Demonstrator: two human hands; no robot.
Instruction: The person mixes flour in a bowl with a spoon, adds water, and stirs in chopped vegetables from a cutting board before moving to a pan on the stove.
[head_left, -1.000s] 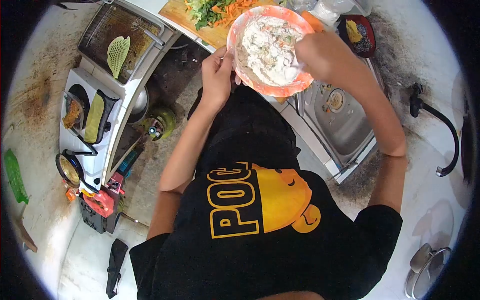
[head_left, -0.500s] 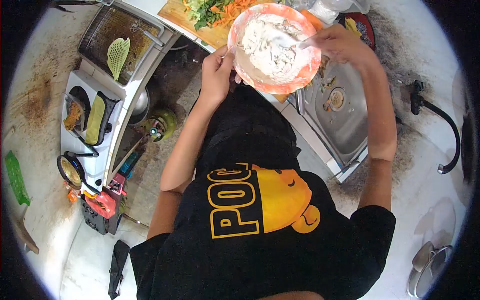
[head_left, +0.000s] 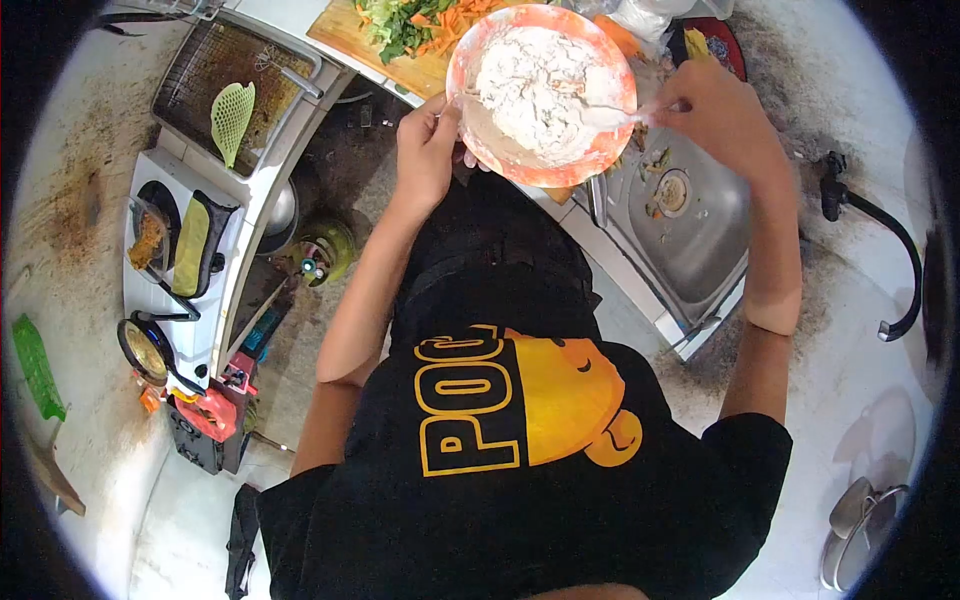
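An orange and white bowl (head_left: pixel 612 148) is held up at the top centre, with white flour (head_left: pixel 535 90) and some darker bits inside. Its left rim is gripped by my left hand (head_left: pixel 428 150), thumb on the rim and some fingertips below. The fingers of my right hand (head_left: pixel 705 110) are closed on the handle of a spoon (head_left: pixel 605 117), whose front end rests in the flour. Behind the bowl, chopped greens (head_left: pixel 400 25) and orange shreds (head_left: pixel 462 22) lie on a wooden board (head_left: pixel 335 28).
A metal sink (head_left: pixel 690 240) with food scraps lies right of the bowl, beside a black faucet (head_left: pixel 870 205). At left are a white stove (head_left: pixel 205 300) with pans and a rack tray (head_left: pixel 185 90) bearing a green slotted spatula (head_left: pixel 232 120). A gas cylinder (head_left: pixel 340 250) stands below.
My right hand has moved right and slightly down, drawing the spoon toward the bowl's right rim. The bowl has shifted slightly left.
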